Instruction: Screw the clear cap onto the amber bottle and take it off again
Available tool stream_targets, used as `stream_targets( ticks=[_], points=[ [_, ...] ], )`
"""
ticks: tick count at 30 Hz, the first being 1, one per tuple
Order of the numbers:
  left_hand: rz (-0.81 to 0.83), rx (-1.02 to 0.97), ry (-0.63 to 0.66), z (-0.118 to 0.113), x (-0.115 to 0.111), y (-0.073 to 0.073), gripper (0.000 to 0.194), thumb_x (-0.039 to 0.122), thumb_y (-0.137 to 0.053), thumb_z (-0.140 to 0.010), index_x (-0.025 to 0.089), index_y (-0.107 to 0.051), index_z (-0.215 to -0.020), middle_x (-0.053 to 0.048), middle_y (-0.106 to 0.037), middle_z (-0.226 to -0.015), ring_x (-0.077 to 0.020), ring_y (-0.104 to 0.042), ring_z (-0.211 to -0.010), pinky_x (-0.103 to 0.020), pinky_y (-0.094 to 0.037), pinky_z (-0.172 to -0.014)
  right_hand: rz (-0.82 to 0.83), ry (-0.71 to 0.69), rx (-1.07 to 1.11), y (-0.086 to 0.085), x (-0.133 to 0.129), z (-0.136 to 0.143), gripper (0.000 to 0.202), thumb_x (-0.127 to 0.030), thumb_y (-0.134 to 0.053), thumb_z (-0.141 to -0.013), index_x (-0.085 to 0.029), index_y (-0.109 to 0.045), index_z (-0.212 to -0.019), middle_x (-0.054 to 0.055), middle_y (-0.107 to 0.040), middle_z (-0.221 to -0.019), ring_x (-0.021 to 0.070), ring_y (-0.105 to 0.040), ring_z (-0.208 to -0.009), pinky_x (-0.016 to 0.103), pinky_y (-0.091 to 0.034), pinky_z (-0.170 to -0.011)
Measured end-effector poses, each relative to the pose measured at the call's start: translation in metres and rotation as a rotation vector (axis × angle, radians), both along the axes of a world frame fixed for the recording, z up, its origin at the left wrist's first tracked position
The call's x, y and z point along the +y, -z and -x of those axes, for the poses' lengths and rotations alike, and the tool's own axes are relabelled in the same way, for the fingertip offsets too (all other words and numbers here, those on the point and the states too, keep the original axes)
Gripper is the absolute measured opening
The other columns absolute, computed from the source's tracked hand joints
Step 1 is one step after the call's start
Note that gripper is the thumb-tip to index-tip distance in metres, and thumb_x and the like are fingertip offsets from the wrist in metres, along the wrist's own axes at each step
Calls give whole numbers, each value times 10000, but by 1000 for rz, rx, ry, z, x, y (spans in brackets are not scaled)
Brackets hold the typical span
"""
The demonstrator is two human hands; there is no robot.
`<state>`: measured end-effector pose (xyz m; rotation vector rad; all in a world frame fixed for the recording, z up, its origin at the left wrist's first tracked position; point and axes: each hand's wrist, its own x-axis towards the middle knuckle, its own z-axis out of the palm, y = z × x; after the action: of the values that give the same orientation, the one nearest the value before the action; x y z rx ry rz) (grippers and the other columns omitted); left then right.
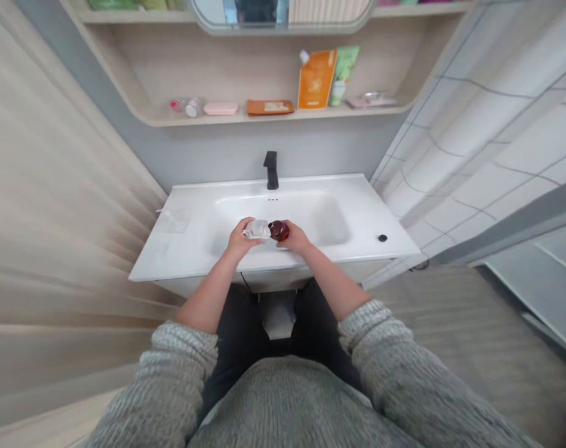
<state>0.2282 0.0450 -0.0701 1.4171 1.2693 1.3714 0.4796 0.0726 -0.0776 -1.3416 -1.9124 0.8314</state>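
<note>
Two hands, left (240,239) and right (294,236), gripped a clear container (257,229) and a brown bottle (279,231) respectively, above the sink (332,221).

Black faucet (272,170), orange pouch (317,79), green tube (343,76), black cap (382,238)

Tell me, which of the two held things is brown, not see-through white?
The reddish-brown bottle in the right hand; the container in the left hand is clear.
</note>
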Motion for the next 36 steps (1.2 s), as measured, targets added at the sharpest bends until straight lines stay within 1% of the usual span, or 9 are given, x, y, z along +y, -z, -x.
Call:
stream_targets(
  ticks=[4, 7, 16, 20, 22, 24, 26, 29, 36],
  points=[
    [-15, -13, 15, 3, 0, 0, 936, 332, -1038, -429, 212, -731, -1306, -104, -717, -1326, -333, -680, -1210, -499, -530, -1124, -30, -24, -43, -1, -2, 0, 757, -246, -924, -586, -241, -670, -1299, 38, -786, -1162, 300, -742, -1049, 436, -575, -975],
    [-18, 8, 19, 4, 0, 1, 944, 325, -1035, -447, 222, -741, -1338, -103, -710, -1353, -340, -674, -1233, -507, -525, -1140, -35, -33, -58, -3, -3, 1, 748, -245, -921, -588, -236, -669, -1293, 44, -785, -1165, 304, -741, -1045, 432, -574, -967],
    [-77, 121, -5, 6, -4, -2, 914, 293, -1019, -511, 253, -746, -1383, -76, -711, -1273, -327, -669, -1231, -498, -499, -1160, -67, -37, -79, -1, -3, 2, 745, -248, -905, -586, -227, -666, -1291, 57, -773, -1179, 317, -730, -1070, 438, -565, -986],
    [-103, 150, -8, 6, -4, -2, 908, 287, -998, -528, 262, -717, -1391, -70, -709, -1254, -317, -678, -1206, -509, -494, -1150, -62, -36, -107, -5, -4, 2, 759, -231, -902, -578, -199, -664, -1298, 80, -769, -1186, 327, -724, -1065, 435, -564, -971],
    [-109, 132, -26, 5, -4, 0, 929, 295, -990, -516, 273, -677, -1391, -58, -705, -1237, -301, -688, -1171, -494, -511, -1113, -63, -36, -111, -6, -4, 2, 755, -231, -899, -576, -197, -665, -1293, 82, -767, -1191, 327, -723, -1062, 432, -564, -965],
    [-110, 106, -56, 3, -3, 1, 900, 300, -981, -493, 287, -644, -1328, -42, -698, -1196, -287, -695, -1119, -474, -535, -1049, -61, -33, -106, -6, -4, 2, 743, -234, -894, -577, -209, -667, -1283, 72, -767, -1187, 323, -723, -1058, 428, -565, -962],
    [-105, 86, -74, 1, -4, 1, 825, 300, -973, -478, 292, -619, -1223, -24, -691, -1132, -281, -693, -1067, -457, -548, -988, -60, -29, -104, -6, -5, 2, 733, -237, -890, -579, -220, -668, -1277, 62, -767, -1180, 319, -723, -1057, 426, -566, -962],
    [-93, 77, -70, -1, -6, -2, 757, 305, -969, -485, 287, -600, -1146, -18, -690, -1090, -283, -688, -1034, -443, -547, -953, -61, -26, -109, -6, -5, 2, 732, -235, -891, -579, -220, -668, -1276, 58, -766, -1169, 315, -724, -1052, 425, -566, -966],
    [-63, 82, -72, -2, -10, -8, 779, 369, -982, -485, 271, -627, -1171, -26, -704, -1111, -272, -682, -1016, -420, -540, -948, -58, -26, -120, -9, -7, 2, 743, -224, -893, -575, -208, -677, -1286, 78, -767, -1204, 327, -721, -1092, 436, -559, -997]
  ],
)
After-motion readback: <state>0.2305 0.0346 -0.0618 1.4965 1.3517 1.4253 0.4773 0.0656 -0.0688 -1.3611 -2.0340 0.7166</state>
